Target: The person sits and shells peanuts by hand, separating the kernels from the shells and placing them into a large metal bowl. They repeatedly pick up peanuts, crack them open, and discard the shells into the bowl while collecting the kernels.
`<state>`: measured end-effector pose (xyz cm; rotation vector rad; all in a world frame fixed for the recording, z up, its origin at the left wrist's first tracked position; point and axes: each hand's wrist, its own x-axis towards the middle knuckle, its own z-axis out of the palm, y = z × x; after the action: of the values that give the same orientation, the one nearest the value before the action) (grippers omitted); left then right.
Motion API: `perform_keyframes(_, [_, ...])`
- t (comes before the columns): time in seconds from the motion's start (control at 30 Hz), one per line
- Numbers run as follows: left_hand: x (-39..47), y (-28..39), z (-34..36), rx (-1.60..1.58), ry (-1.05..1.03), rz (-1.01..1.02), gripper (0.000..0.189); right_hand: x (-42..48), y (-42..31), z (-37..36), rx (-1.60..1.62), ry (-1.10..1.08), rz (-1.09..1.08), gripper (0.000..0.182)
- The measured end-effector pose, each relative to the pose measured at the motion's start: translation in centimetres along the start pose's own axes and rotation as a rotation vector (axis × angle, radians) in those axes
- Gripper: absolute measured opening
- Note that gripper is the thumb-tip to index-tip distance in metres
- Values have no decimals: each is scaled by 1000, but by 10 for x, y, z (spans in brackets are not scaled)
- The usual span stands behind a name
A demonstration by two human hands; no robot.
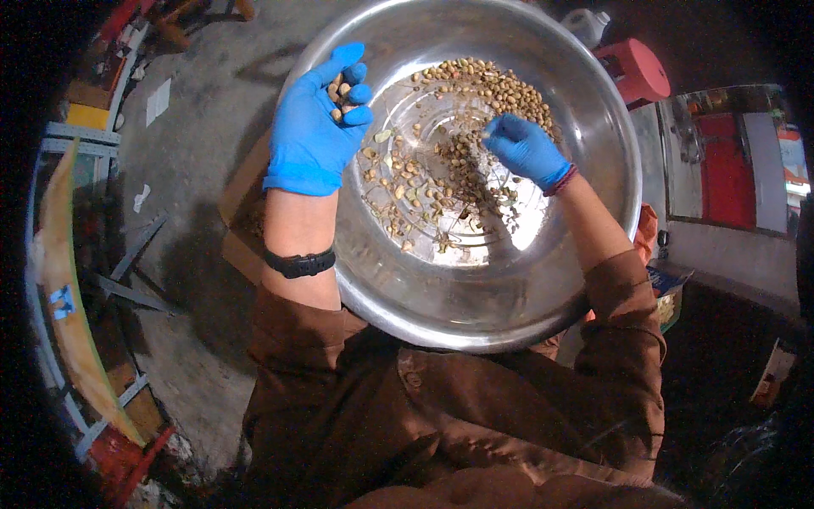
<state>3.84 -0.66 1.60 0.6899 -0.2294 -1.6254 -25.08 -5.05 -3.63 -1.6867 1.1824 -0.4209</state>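
A wide stainless steel basin [591,254] lies in front of me. My left hand [318,127], in a blue disposable glove, is over its left side, palm up. Its fingers curl around several small tan nuts or seeds [344,89]. Above the basin's floor, my gloved right hand [526,149] pinches a tiny pale piece [486,135] between the fingertips. Heaped along the far right of the floor are many similar nuts or seeds [509,89]. Nearer the middle, others mix with dry stems and leaf bits [467,207]. Greenish leaves and loose nuts [400,184] are scattered at left.
A red plastic stool [639,70] and a pale plastic jug [585,27] stand beyond the basin at right. Cardboard [245,191] lies on the concrete floor [191,153] by the basin's left side. Metal shelving [82,132] lines the far left.
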Motion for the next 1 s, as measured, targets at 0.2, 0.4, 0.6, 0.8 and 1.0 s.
perform_keyframes(0.2, [-2, -9, 0, -72, -126, -155, 24, -47, -68, -18, 1287, -425, -48, 26])
perform_keyframes(0.4, [-36, -46, 52, -64, -181, -262, 24, -99, -81, 11, 1558, -287, -90, 28])
perform_keyframes(0.6, [-96, -125, 136, 161, -18, 94, 23, -132, -77, 33, 1996, 291, -124, 23])
perform_keyframes(0.8, [-122, -210, 172, 802, -272, 562, 28, -176, -53, 23, 2147, 388, -312, 24])
perform_keyframes(1.0, [-122, -268, 206, 1406, -660, 816, 35, -205, -1, -9, 2184, 479, -598, 31])
